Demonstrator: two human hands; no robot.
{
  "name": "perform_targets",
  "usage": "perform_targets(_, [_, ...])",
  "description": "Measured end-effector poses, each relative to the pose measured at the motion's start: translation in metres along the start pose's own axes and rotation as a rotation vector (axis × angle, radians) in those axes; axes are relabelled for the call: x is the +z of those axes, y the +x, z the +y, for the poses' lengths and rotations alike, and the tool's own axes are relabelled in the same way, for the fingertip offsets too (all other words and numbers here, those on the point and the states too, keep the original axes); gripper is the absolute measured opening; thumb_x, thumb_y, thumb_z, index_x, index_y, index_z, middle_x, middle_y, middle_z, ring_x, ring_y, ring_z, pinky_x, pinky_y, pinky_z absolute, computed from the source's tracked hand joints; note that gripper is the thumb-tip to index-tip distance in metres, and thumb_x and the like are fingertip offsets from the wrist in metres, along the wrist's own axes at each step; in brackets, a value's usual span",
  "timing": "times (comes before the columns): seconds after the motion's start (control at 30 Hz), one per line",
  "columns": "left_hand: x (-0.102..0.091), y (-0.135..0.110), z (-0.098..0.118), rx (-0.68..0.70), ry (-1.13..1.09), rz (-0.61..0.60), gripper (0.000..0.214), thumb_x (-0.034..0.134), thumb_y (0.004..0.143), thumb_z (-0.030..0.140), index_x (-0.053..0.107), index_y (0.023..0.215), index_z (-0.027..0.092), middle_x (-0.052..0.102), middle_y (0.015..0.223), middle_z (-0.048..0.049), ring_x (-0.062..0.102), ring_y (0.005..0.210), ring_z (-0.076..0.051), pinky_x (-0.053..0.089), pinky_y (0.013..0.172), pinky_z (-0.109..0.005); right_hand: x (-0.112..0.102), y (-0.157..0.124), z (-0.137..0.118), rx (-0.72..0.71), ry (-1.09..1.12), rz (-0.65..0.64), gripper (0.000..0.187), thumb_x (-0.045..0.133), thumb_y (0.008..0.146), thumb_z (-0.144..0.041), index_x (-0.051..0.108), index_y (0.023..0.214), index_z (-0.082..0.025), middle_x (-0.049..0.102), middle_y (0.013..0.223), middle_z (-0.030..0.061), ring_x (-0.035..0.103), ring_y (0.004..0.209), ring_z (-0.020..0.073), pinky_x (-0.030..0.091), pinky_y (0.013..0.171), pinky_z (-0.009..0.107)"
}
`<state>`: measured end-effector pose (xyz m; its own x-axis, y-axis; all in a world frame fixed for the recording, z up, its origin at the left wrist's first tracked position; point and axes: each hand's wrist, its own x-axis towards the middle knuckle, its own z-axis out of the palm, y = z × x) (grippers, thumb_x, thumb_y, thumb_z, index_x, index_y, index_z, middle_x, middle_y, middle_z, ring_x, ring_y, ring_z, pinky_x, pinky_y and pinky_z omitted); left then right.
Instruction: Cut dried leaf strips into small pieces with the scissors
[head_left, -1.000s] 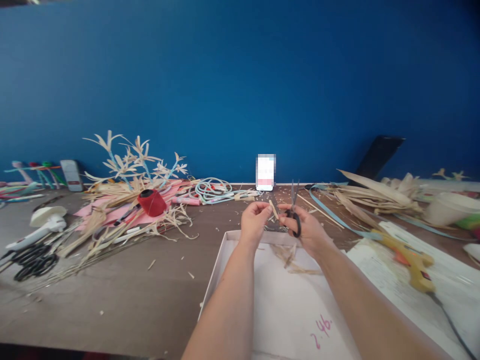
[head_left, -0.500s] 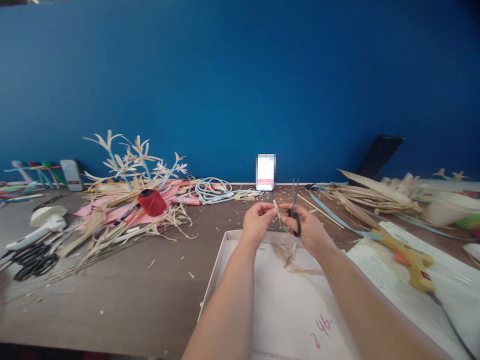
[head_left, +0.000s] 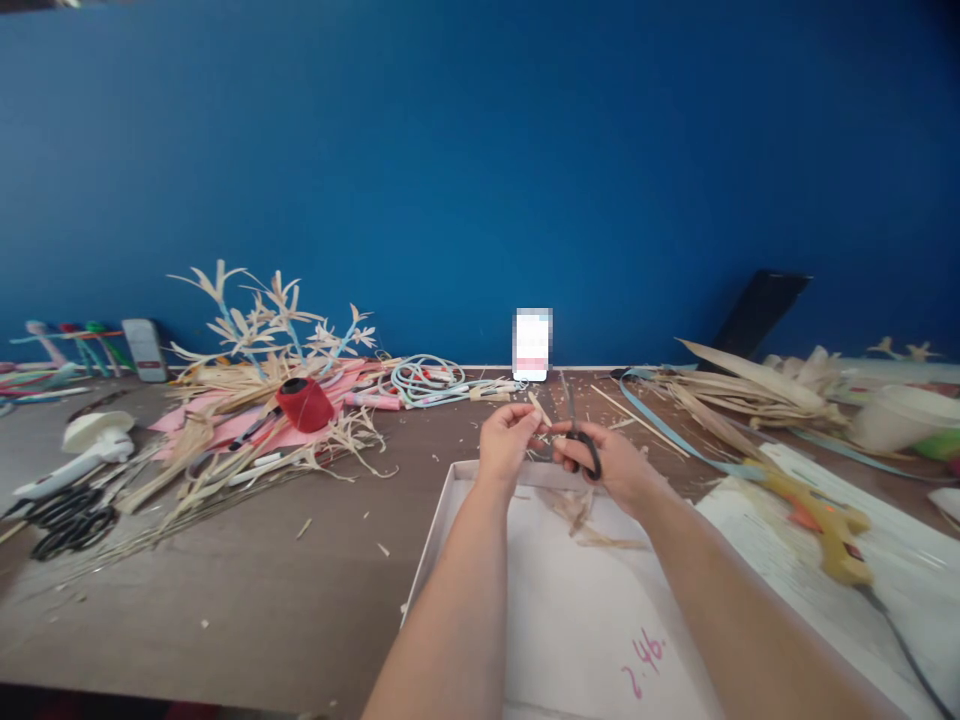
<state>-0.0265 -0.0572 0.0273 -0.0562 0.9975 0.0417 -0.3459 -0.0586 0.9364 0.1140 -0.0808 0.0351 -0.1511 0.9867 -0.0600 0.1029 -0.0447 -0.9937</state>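
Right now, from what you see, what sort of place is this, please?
Probably a craft table: a yellow glue gun lies on the right, a red spool on the left, and the right hand holds scissors.

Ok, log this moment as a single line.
left hand: pinching pale strip | right hand: holding black-handled scissors | white box: pale scraps inside | yellow glue gun: far right

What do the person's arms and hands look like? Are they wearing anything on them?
The left hand and right hand are bare, with no gloves. No sleeve shows on the left forearm or the right forearm, and no watch or bracelet either. Any rings would be too small to tell.
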Motion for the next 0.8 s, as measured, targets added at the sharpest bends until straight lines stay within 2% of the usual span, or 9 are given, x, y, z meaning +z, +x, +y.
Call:
perform_targets(0.13, [-0.0012, 0.0016, -0.0003, 0.004, -0.076, 0.045, 0.022, 0.066, 0.063, 0.031, 0.061, 0.075, 0.014, 0.062, 0.069, -0.0031, 0.058, 0.063, -0.011, 0.048, 0.053, -0.021, 0.0016, -0.0061, -0.0041, 0.043, -0.068, -0.174, 0.04, 0.063, 0.071, -0.044, 0.062, 0.099, -0.016, 0.063, 0.068, 0.0034, 0.05, 0.056, 0.0104, 0.032, 0.046, 0.021])
perform_targets(0.3, [-0.0014, 0.0031, -0.0012, 0.016, -0.08, 0.084, 0.022, 0.066, 0.062, 0.031, 0.061, 0.075, 0.013, 0.061, 0.071, -0.0034, 0.057, 0.062, -0.011, 0.046, 0.05, -0.02, 0.0008, -0.0077, -0.0021, 0.031, -0.11, -0.266, 0.041, 0.06, 0.074, -0.044, 0.06, 0.105, -0.016, 0.063, 0.067, 0.0025, 0.048, 0.056, 0.0098, 0.034, 0.047, 0.021])
perform_targets(0.47, [-0.0024, 0.0042, 0.0003, 0.024, -0.043, 0.109, 0.022, 0.066, 0.061, 0.03, 0.061, 0.074, 0.013, 0.061, 0.067, -0.0026, 0.057, 0.06, -0.011, 0.046, 0.05, -0.02, -0.001, -0.0075, -0.0023, 0.021, -0.121, -0.284, 0.046, 0.06, 0.074, -0.046, 0.06, 0.108, -0.016, 0.063, 0.068, 0.0029, 0.05, 0.056, 0.0105, 0.037, 0.05, 0.023])
perform_targets(0.8, [-0.0042, 0.0066, -0.0023, 0.06, 0.035, 0.105, 0.019, 0.064, 0.064, 0.028, 0.06, 0.075, 0.014, 0.06, 0.065, -0.0018, 0.057, 0.06, -0.012, 0.045, 0.048, -0.019, -0.0019, -0.0022, 0.0028, 0.005, -0.212, -0.242, 0.051, 0.062, 0.07, -0.047, 0.061, 0.109, -0.014, 0.062, 0.063, 0.0023, 0.049, 0.053, 0.0114, 0.037, 0.05, 0.025])
